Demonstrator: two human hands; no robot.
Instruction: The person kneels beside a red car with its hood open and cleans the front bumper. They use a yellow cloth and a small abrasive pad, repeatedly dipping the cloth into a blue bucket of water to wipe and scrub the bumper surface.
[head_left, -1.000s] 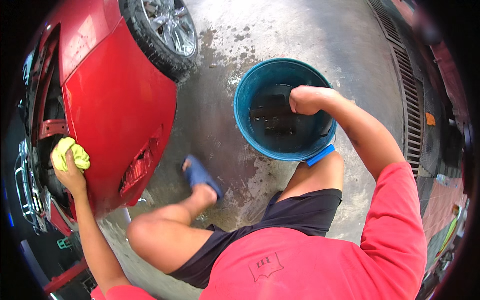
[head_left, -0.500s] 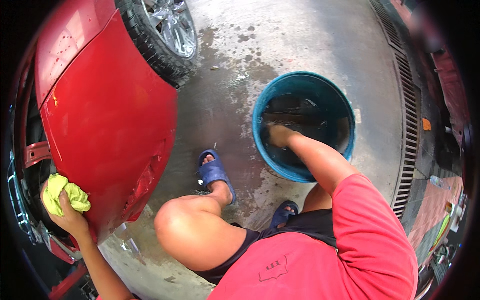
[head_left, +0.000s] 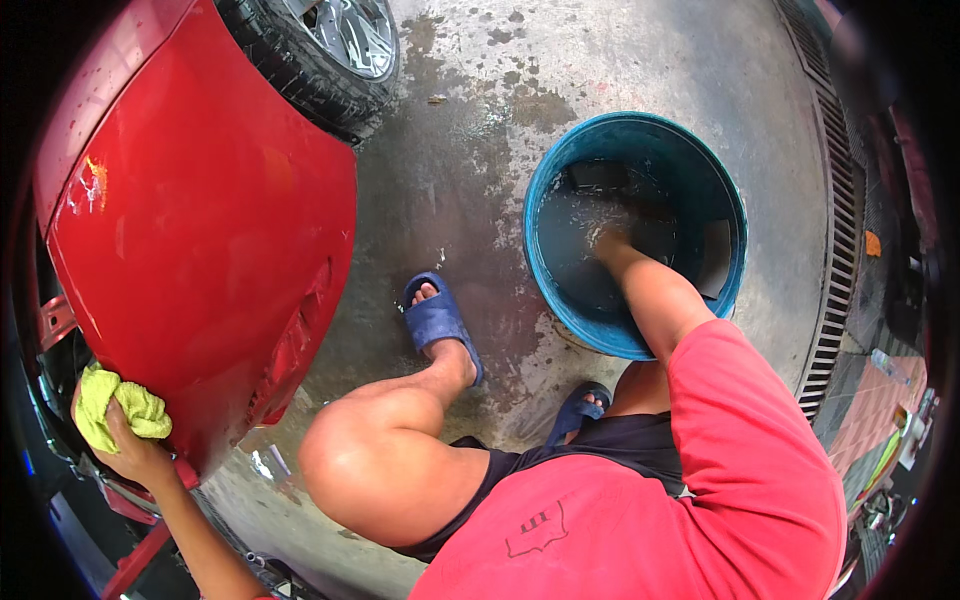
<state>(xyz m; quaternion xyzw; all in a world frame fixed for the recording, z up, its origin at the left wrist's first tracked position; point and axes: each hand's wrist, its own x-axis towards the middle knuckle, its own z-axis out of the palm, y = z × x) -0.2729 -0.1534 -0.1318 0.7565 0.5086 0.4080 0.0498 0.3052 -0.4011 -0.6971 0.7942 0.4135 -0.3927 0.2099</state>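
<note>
My left hand (head_left: 135,452) grips a yellow-green cloth (head_left: 112,402) at the lower left, pressed against the edge of a red car bumper (head_left: 200,250). My right hand (head_left: 612,246) reaches down into a blue bucket (head_left: 552,190) on the right and is under murky water, so its fingers are hard to make out. A dark sponge-like block (head_left: 598,176) lies at the far side of the bucket. I squat between car and bucket, with my bare knee (head_left: 350,450) in the middle.
A car wheel (head_left: 325,45) stands at the top left. My feet wear blue slippers (head_left: 435,318) on wet concrete. A long metal drain grate (head_left: 838,250) runs down the right side beyond the bucket.
My right hand went from the bucket's rim down into the water. My left hand with the cloth has slid lower along the bumper edge, and my view has shifted toward the bucket.
</note>
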